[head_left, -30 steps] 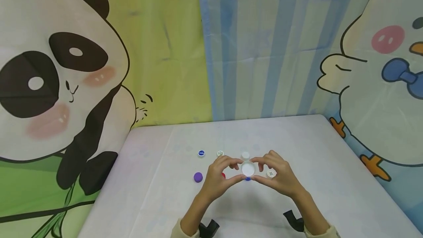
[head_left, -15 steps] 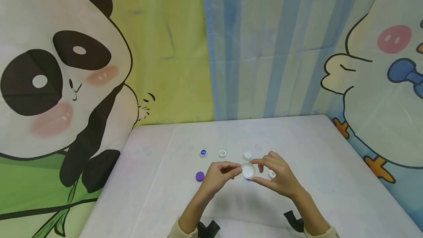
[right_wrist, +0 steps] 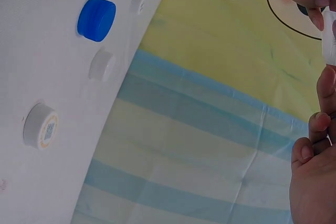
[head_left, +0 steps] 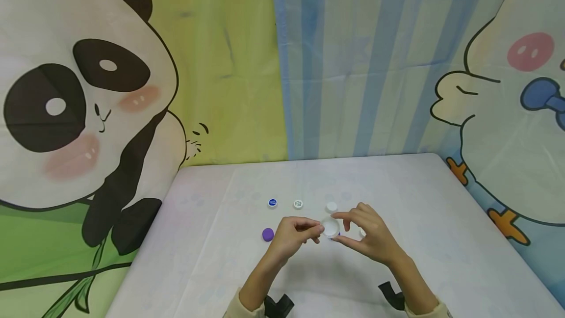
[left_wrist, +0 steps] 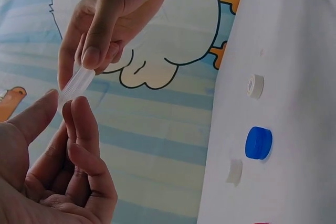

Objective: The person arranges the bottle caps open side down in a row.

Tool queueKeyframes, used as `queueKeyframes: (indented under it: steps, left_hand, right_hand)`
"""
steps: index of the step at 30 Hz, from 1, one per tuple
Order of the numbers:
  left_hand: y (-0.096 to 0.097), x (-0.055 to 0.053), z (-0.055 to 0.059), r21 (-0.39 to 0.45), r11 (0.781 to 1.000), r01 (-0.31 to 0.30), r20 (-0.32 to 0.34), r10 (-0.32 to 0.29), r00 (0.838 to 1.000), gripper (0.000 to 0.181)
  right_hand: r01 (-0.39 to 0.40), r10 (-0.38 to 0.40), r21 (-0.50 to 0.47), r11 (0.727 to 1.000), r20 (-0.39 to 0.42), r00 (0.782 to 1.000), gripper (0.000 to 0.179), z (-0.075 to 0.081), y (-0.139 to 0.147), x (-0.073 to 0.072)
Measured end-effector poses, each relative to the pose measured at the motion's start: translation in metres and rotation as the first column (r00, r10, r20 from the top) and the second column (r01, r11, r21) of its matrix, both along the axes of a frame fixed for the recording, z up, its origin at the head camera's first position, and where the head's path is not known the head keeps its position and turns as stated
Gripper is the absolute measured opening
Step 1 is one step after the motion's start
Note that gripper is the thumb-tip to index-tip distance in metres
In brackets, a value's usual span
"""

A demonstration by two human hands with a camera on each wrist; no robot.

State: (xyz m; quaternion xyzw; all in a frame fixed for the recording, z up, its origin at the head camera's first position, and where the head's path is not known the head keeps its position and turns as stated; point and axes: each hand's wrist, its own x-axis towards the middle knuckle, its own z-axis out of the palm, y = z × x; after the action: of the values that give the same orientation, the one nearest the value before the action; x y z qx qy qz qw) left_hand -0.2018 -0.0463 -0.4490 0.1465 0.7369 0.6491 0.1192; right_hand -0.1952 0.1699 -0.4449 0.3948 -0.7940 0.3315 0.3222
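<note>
A round, translucent white lid (head_left: 330, 227) is held above the table between both hands. My left hand (head_left: 292, 237) pinches its left edge between thumb and fingertips. Thumb and index finger of my right hand (head_left: 370, 233) are curled about the opposite side, gripping the rim. Seen edge-on in the left wrist view, the lid (left_wrist: 76, 84) has a ridged side. Below it stands a blue cap (left_wrist: 258, 142), mostly covered by the lid in the head view. A white cap with a printed label (right_wrist: 42, 127) is partly hidden behind my right fingers in the head view.
On the white table (head_left: 212, 269) lie a purple cap (head_left: 268, 234), a blue-and-white cap (head_left: 272, 203), a white cap with dark print (head_left: 298, 204) and a plain white cap (head_left: 331, 207). A red edge (left_wrist: 261, 223) shows low in the left wrist view. Printed curtains (head_left: 229, 63) hang behind.
My left thumb and finger, spread round the lid's side before, have come together to pinch its left edge. The lid is slightly tilted now. My right hand keeps its hold.
</note>
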Motion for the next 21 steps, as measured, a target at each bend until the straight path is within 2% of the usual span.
queueKeyframes:
  steps: [4, 7, 10, 12, 14, 16, 18, 19, 21]
  left_hand:
    - [0.001, -0.001, -0.003, 0.032, 0.999, -0.016, 0.015, 0.016, 1.000, 0.026]
    - [0.001, -0.001, -0.005, 0.030, 0.999, -0.044, 0.005, 0.044, 0.999, 0.027]
    - [0.001, 0.000, -0.006, -0.003, 0.995, -0.097, -0.066, 0.097, 0.993, 0.025]
    - [0.001, 0.002, -0.003, -0.032, 0.990, -0.141, -0.143, 0.135, 0.980, 0.023]
    - [0.001, 0.007, 0.003, -0.051, 0.983, -0.175, -0.248, 0.157, 0.956, 0.021]
    - [0.001, 0.012, 0.011, -0.064, 0.977, -0.205, -0.354, 0.170, 0.920, 0.019]
    - [0.002, 0.015, 0.016, -0.056, 0.973, -0.223, -0.459, 0.174, 0.872, 0.017]
    - [0.001, 0.015, 0.015, -0.048, 0.974, -0.223, -0.518, 0.167, 0.839, 0.017]
    - [0.001, 0.012, 0.009, -0.029, 0.976, -0.218, -0.597, 0.157, 0.786, 0.017]
  right_hand:
    - [0.018, -0.018, 0.011, 1.000, 0.041, 0.999, 0.048, -0.003, 0.001, 0.000]
    - [0.047, -0.051, 0.037, 0.998, 0.115, 0.992, 0.055, -0.007, 0.003, 0.001]
    - [0.049, -0.064, 0.062, 0.997, 0.262, 0.963, 0.058, -0.012, 0.003, 0.001]
    - [0.031, -0.050, 0.057, 0.998, 0.369, 0.928, 0.053, -0.016, 0.003, 0.000]
    - [-0.001, -0.005, 0.012, 1.000, 0.472, 0.881, 0.042, -0.020, 0.003, 0.000]
    - [-0.038, 0.061, -0.052, 0.998, 0.557, 0.828, 0.029, -0.025, 0.002, -0.001]
    - [-0.089, 0.151, -0.129, 0.988, 0.624, 0.767, 0.017, -0.028, 0.001, -0.002]
    - [-0.118, 0.202, -0.170, 0.978, 0.647, 0.736, 0.015, -0.030, 0.001, -0.003]
    - [-0.171, 0.291, -0.241, 0.955, 0.673, 0.680, 0.020, -0.031, -0.002, -0.003]
